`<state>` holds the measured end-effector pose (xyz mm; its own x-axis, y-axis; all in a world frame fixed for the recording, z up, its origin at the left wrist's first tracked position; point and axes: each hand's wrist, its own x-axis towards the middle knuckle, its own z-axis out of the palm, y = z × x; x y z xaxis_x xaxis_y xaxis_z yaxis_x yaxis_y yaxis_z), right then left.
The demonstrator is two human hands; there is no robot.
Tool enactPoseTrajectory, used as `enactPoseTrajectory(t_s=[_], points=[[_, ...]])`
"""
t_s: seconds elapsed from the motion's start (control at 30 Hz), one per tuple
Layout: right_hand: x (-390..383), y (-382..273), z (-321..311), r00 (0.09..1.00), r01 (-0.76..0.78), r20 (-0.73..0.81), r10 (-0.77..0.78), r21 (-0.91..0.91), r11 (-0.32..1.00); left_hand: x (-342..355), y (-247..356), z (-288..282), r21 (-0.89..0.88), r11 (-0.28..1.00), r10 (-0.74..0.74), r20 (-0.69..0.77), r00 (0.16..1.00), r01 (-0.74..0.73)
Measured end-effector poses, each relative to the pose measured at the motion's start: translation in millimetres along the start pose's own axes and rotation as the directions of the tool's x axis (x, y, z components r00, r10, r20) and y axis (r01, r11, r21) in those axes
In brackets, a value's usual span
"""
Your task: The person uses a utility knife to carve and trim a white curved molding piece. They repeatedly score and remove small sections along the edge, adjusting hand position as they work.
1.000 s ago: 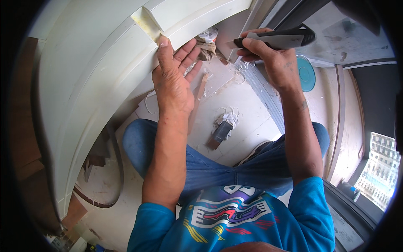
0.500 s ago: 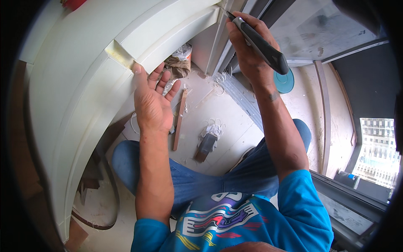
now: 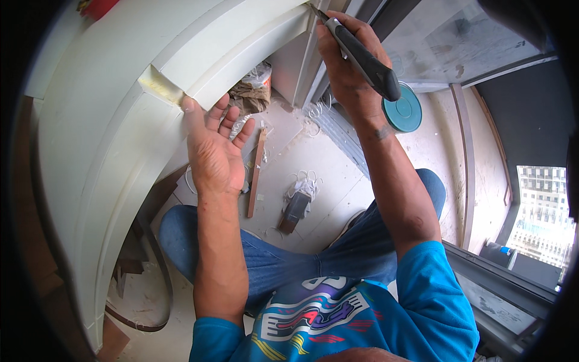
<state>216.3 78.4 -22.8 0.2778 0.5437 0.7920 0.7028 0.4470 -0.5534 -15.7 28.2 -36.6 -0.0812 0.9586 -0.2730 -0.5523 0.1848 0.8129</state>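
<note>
My left hand (image 3: 214, 157) is palm up at the white moulded panel (image 3: 114, 133), thumb against the edge beside a notch with yellowish bare surface (image 3: 158, 84), other fingers apart and half curled below it. Up and to the right, my right hand (image 3: 356, 78) is closed round a black and grey cutter (image 3: 368, 60), its blade end at the top inner edge of the panel, beside an upright frame.
On the floor lie a wooden strip (image 3: 257, 172), white shavings, a dark block on white cloth (image 3: 294, 208) and a crumpled bag (image 3: 250, 96). A teal round lid (image 3: 404, 108) is at the right, by glass panes and metal rails. A dark band (image 3: 163, 289) loops at lower left.
My right hand has risen up and leftward to the panel's top corner with the cutter. My left thumb stays by the notch, while the whole view has shifted.
</note>
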Motion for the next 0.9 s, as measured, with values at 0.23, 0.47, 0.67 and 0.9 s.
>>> enactPoseTrajectory(t_s=[0.23, 0.47, 0.67, 0.9], points=[[-1, -1, -7, 0.997, -0.001, 0.073, -0.001, 0.028, 1.000, 1, -1, 0, 0.026, 1.000, 0.002, 0.003, 1.000, -0.002], [5, -2, -10, 0.998, 0.027, 0.052, -0.024, -0.046, 0.999, 2, -1, -2, 0.035, 0.999, 0.013, 0.015, 1.000, -0.013], [6, 6, 1, 0.994, 0.110, -0.029, -0.110, 0.012, 0.994, 4, -1, -5, 0.039, 0.999, 0.013, 0.022, 1.000, -0.014], [1, 7, -2, 0.999, 0.026, -0.032, -0.023, 0.097, 0.995, 3, -6, -1, 0.048, 0.999, 0.012, -0.015, 1.000, -0.011]])
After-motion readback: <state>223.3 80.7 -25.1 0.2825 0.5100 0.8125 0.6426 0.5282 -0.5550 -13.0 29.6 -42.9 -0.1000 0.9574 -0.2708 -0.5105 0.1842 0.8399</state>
